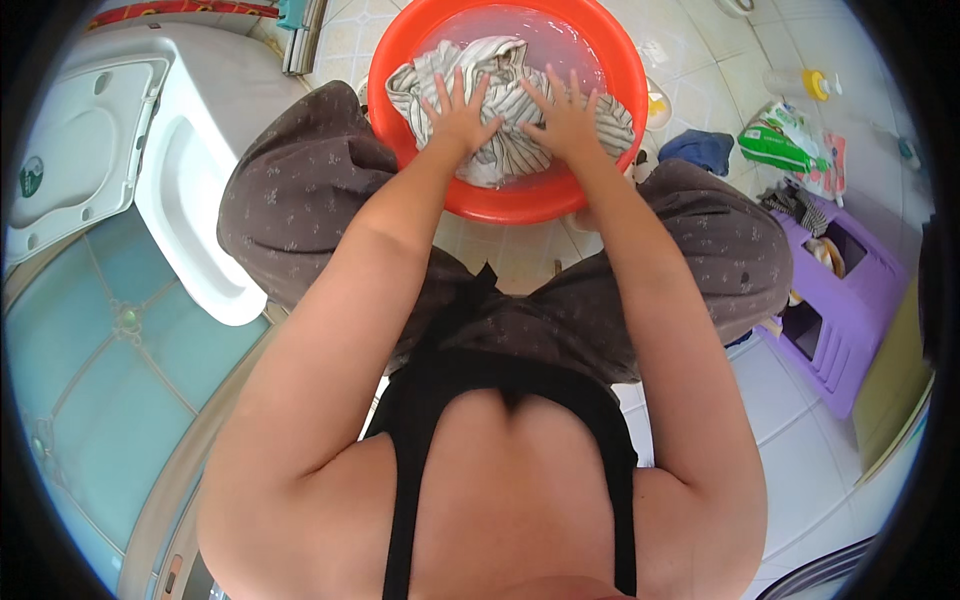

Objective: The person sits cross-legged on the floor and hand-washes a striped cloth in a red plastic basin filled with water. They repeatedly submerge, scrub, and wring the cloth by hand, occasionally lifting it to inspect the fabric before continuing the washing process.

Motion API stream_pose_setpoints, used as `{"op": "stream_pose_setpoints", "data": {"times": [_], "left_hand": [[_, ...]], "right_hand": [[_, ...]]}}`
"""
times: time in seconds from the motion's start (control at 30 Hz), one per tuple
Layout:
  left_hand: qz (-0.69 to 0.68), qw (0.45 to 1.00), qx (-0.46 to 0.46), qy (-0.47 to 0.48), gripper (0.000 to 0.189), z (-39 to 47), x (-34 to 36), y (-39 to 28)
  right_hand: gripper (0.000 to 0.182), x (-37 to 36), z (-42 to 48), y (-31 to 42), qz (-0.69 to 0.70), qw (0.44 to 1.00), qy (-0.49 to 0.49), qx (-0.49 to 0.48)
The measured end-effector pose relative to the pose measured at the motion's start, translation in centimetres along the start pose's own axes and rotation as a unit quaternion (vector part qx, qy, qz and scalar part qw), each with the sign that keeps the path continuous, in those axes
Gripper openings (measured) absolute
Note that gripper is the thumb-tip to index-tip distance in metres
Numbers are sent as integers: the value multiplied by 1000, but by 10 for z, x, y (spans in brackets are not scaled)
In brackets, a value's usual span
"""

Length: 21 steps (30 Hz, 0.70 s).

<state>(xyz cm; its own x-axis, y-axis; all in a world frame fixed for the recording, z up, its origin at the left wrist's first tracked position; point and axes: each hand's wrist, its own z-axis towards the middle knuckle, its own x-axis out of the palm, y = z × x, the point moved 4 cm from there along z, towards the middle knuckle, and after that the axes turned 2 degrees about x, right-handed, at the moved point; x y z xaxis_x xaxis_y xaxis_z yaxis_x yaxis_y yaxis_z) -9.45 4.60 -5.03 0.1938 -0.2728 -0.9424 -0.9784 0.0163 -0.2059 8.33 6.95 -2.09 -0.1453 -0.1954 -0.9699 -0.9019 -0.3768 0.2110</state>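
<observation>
A red plastic basin (510, 208) stands on the tiled floor in front of me, between my knees. Cloudy water (465, 24) lies in it around a bunched, striped white cloth (517, 146), part of which rests up the basin's left wall. My left hand (459, 114) is spread over the left part of the cloth, fingers apart. To its right, my right hand (562, 116) lies palm down near the cloth, also with spread fingers. Neither hand is closed around the fabric. The underside of both palms is hidden.
At left is a white toilet (199, 225) with its lid raised. On the right are a purple plastic stool (847, 300), a green and white packet (784, 142), a dark blue cloth (696, 151) and a pump bottle (802, 84). White slippers partly show beside the basin.
</observation>
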Motion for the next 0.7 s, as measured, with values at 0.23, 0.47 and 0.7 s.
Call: {"op": "stream_pose_setpoints", "data": {"times": [0.23,0.47,0.7], "left_hand": [[-36,989,-33,140,85,-1,46,9],[-55,976,-50,204,86,12,73,20],[-30,964,-59,259,86,17,81,21]], "right_hand": [[75,62,-1,6,-39,989,135,46],[73,92,16,4,-12,986,160,43],[54,100,72,25,204,964,161,-53]]}}
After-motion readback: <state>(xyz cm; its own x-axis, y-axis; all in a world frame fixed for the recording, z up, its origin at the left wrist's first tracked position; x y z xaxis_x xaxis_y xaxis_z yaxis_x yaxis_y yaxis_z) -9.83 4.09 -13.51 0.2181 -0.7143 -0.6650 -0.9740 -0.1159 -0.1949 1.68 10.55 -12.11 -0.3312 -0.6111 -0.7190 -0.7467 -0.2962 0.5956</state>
